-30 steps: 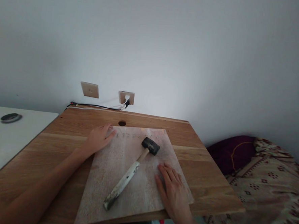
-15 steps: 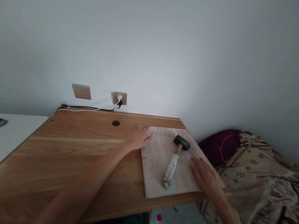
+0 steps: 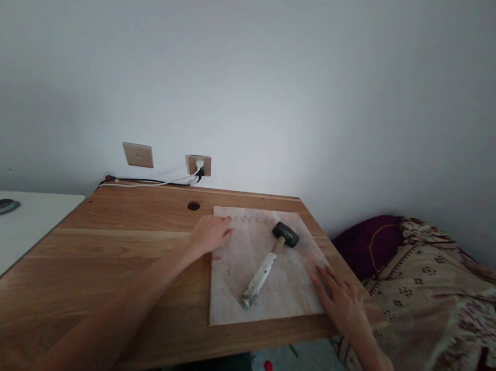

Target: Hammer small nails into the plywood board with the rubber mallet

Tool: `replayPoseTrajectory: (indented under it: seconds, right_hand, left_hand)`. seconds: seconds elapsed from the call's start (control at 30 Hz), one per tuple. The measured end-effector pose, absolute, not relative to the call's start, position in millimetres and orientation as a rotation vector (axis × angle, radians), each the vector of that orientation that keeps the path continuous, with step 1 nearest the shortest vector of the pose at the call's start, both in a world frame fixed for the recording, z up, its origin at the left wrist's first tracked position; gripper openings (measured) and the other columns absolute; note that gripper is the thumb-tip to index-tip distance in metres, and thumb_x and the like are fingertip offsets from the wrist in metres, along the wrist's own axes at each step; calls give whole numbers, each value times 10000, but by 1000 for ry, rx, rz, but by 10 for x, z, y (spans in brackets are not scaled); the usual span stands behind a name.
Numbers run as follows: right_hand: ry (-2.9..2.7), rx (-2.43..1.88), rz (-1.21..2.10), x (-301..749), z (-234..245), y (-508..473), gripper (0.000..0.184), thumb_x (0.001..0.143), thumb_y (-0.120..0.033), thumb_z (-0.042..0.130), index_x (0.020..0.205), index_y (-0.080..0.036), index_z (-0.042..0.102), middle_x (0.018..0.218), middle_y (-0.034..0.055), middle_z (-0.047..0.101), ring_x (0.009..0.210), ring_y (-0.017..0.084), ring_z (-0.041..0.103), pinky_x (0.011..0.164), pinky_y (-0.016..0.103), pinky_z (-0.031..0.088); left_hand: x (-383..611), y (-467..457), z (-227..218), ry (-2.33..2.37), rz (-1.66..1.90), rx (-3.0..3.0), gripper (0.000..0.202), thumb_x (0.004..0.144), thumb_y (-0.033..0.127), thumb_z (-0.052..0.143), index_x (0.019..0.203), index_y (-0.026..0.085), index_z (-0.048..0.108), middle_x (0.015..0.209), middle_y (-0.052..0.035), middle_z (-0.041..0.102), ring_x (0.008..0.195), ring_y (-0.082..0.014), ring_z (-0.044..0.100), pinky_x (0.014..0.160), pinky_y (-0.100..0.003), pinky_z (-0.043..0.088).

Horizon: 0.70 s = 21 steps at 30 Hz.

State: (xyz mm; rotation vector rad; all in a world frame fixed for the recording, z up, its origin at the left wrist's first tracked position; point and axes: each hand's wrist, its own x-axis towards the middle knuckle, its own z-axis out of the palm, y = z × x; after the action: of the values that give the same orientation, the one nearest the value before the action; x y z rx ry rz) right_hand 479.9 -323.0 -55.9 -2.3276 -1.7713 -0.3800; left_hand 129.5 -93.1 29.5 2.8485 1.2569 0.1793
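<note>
Two hands showing: left hand (image 3: 208, 234), right hand (image 3: 341, 303). One pale slab (image 3: 231, 285) touching both, one mallet (image 3: 268, 264) between them. Two wall plates (image 3: 138, 154) (image 3: 198, 164) beyond the left hand.

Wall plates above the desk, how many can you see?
2. One plain plate is on the left; a socket with cables plugged in is just right of it. Both sit on the wall above the back edge of the desk. None appear hidden.
</note>
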Motion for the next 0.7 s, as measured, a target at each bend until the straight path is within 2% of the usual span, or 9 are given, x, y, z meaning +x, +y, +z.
replayPoseTrajectory:
  seconds: [0.07, 0.13, 0.23, 0.3, 0.33, 0.43, 0.5, 0.6, 0.7]
  right_hand:
    - [-1883, -2266, -378, 4437, -531, -3236, 468, 1061, -449, 436, 1396, -284, 718, 1489, 154, 688, 1263, 385, 686, 1010, 584, 557]
    - [-1992, -2182, -379, 4078, -480, -3232, 430, 1070, -435, 454, 1377, -294, 720, 1489, 142, 692, 1214, 379, 705, 972, 571, 570]
    - [-2026, -2134, -367, 3638, -325, -3122, 371, 1064, -418, 523, 1339, -270, 724, 1353, 137, 769, 1126, 382, 730, 937, 583, 577]
    - [-1999, -2052, -311, 3422, -189, -2935, 358, 1068, -367, 527, 1353, -240, 702, 1284, 149, 785, 1158, 377, 718, 974, 589, 570]
    - [-1979, -1979, -264, 3328, -122, -2809, 375, 1071, -346, 515, 1390, -234, 675, 1334, 156, 760, 1209, 374, 700, 1017, 599, 560]
    - [-2008, -1689, 17, 3073, 35, -2362, 501, 1066, -307, 508, 1563, -242, 521, 1608, 159, 560, 1478, 331, 544, 1184, 559, 499]
    - [-2070, -1566, 201, 2922, 85, -2082, 581, 1039, -273, 555, 1613, -259, 464, 1662, 140, 494, 1543, 310, 475, 1247, 547, 449]
    - [-2132, -1495, 366, 2783, 68, -1818, 584, 1011, -204, 568, 1589, -264, 512, 1603, 132, 548, 1487, 295, 539, 1266, 540, 428]
    - [-2111, -1515, 361, 2833, -29, -1801, 555, 989, -170, 556, 1540, -236, 573, 1523, 149, 591, 1431, 299, 579, 1254, 538, 440]
  left_hand:
    - [983, -859, 397, 1391, 97, 2804, 312, 1072, 340, 520, 1160, 154, 755, 1072, -214, 829, 1035, -396, 805, 864, -482, 623]
    - [640, -794, 472, 1485, 27, 2763, 335, 1070, 347, 515, 1185, 150, 759, 1109, -228, 821, 1050, -405, 801, 874, -491, 615]
    - [171, -685, 518, 1597, -101, 2659, 411, 1070, 404, 504, 1358, 191, 705, 1199, -202, 807, 1136, -386, 776, 946, -481, 589]
    - [-60, -593, 506, 1619, -99, 2607, 467, 1049, 427, 527, 1428, 189, 662, 1221, -193, 800, 1171, -388, 756, 986, -490, 569]
    - [-145, -546, 490, 1612, -70, 2600, 482, 1033, 434, 543, 1429, 185, 659, 1247, -194, 790, 1193, -391, 743, 1001, -494, 562]
    - [-285, -430, 416, 1549, 50, 2613, 447, 977, 400, 594, 1368, 203, 691, 1374, -182, 730, 1255, -384, 705, 1024, -483, 551]
    - [-309, -392, 360, 1467, 131, 2617, 393, 945, 315, 599, 1304, 216, 722, 1370, -160, 729, 1222, -359, 714, 1019, -461, 550]
    - [-311, -381, 279, 1322, 258, 2595, 333, 919, 200, 548, 1161, 210, 775, 1204, -134, 781, 1056, -308, 755, 957, -409, 558]
    - [-326, -377, 206, 1236, 379, 2574, 309, 908, 159, 516, 1025, 208, 798, 1093, -124, 794, 996, -284, 756, 911, -367, 550]
